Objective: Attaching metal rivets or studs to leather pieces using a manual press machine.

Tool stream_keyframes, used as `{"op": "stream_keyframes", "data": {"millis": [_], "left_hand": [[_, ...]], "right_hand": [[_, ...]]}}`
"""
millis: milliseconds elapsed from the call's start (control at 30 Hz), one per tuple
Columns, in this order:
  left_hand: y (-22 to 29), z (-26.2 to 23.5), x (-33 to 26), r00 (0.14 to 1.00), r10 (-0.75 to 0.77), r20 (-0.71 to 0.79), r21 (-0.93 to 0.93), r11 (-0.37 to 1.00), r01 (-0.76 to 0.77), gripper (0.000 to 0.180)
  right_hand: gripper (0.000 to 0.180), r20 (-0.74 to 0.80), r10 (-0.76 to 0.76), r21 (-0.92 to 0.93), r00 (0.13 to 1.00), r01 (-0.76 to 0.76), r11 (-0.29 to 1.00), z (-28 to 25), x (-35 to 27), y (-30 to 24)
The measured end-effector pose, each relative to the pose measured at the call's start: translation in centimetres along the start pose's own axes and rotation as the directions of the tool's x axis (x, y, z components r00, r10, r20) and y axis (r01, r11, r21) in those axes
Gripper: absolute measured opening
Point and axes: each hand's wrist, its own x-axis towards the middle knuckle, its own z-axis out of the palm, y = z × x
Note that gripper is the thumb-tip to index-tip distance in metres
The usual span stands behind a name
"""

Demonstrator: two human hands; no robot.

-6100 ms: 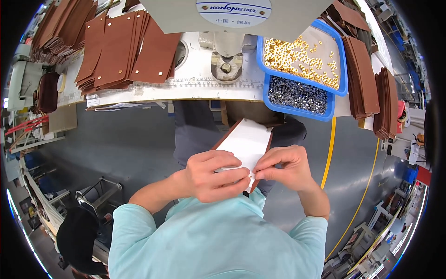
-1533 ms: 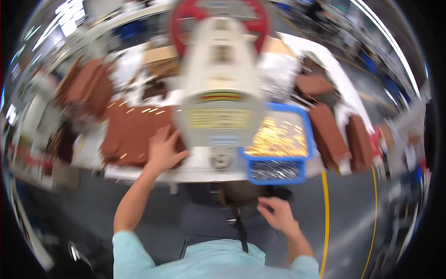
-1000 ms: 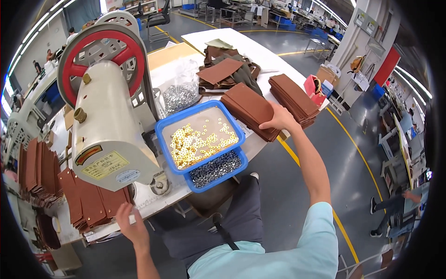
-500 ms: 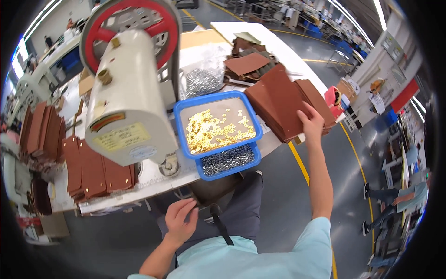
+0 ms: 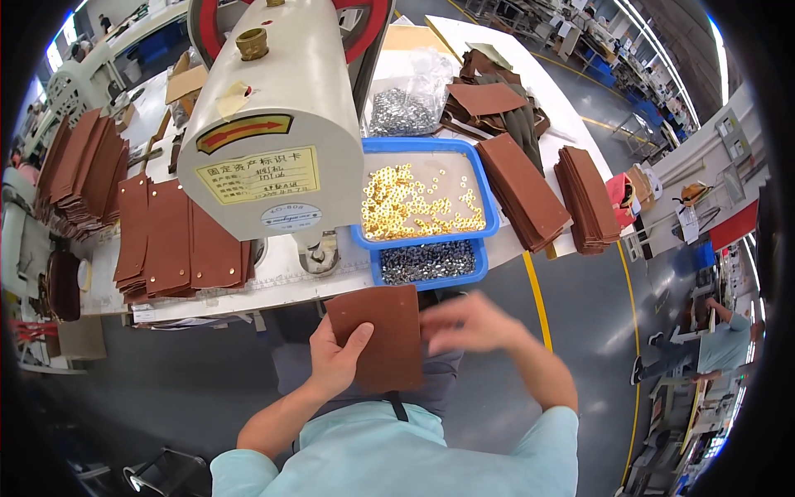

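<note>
A brown leather piece (image 5: 387, 340) with small holes near its corners is held over my lap. My left hand (image 5: 335, 356) grips its left side, thumb on top and fingers behind. Beside its right edge is my right hand (image 5: 472, 323), smeared by motion, so whether its fingers touch the leather is unclear. In front of me a blue tray (image 5: 490, 195) carries gold ring-shaped eyelets (image 5: 397, 199). Below it, a second blue tray (image 5: 443, 282) contains small silvery metal parts (image 5: 426, 261).
A cream machine (image 5: 273, 108) with a red wheel rises at the left of the trays. Leather stacks (image 5: 522, 190) lie right of them; pieces with gold fittings (image 5: 170, 240) lie left. Behind sits a bag of metal parts (image 5: 404, 112). Another person (image 5: 720, 340) is far right.
My right hand has come from the right-hand leather stack to my lap. A leather piece is now in my left hand, which was empty. The view has shifted toward the machine.
</note>
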Motion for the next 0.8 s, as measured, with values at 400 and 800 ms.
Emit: {"op": "stream_keyframes", "data": {"millis": [400,800], "left_hand": [[-0.9,-3.6,-1.6,0.967,-0.239,-0.092,-0.051,0.971,0.235,0.028],[-2.0,-3.2,-1.4,0.964,-0.263,0.042,0.004,0.965,0.263,0.029]], "right_hand": [[0.017,-0.383,-0.099,-0.658,0.918,-0.196,0.727,-13.5,12.0,7.5],[0.011,-0.301,0.052,-0.775,0.952,-0.276,0.569,-13.7,13.0,5.2]]}}
